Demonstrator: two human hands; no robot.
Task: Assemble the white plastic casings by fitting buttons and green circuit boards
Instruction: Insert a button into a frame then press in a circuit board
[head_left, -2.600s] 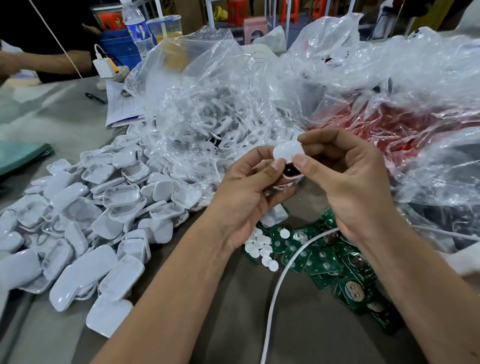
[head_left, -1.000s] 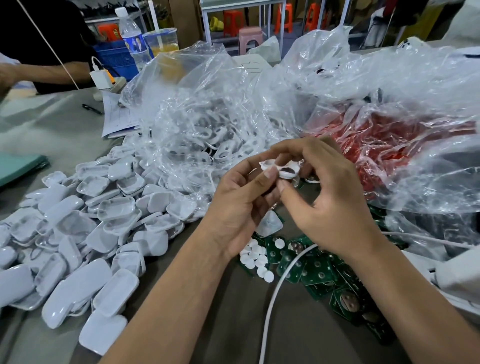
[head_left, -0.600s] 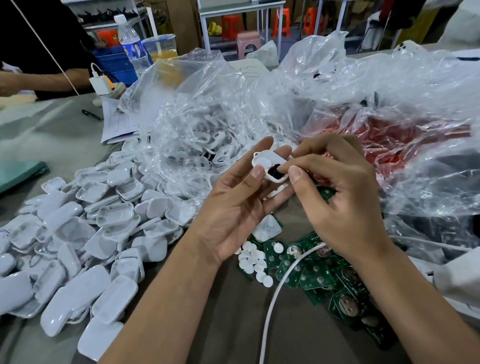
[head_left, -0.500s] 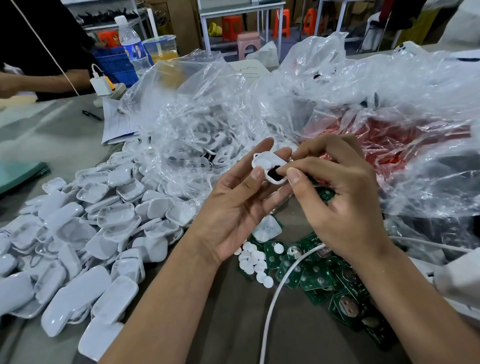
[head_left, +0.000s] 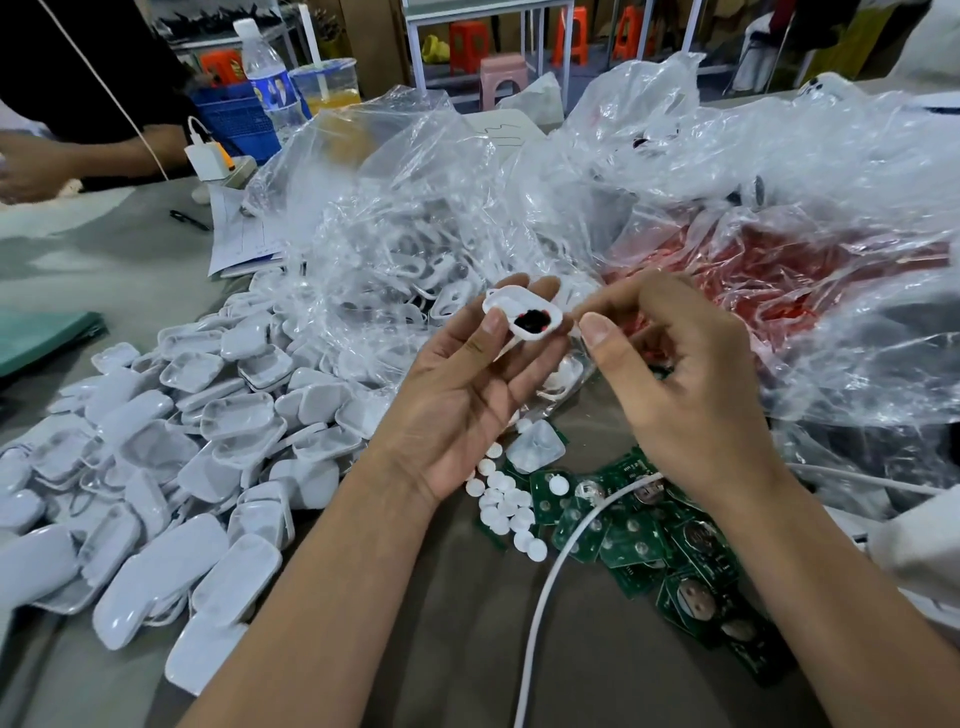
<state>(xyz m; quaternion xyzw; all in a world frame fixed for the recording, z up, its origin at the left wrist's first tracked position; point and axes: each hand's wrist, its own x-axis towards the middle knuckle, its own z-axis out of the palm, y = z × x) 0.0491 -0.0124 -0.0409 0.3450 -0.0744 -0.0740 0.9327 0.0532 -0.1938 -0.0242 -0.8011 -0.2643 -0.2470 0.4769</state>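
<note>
While one left hand holds one casing, one right hand hovers beside.

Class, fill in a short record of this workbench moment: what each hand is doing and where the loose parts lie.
left hand: holds a white casing, open side up, dark part inside
right hand: beside the casing, fingers curled; whether it holds anything cannot be told
buttons: small white discs on the table below the hands
circuit boards: green heap right of the buttons
casing pile: left
</note>
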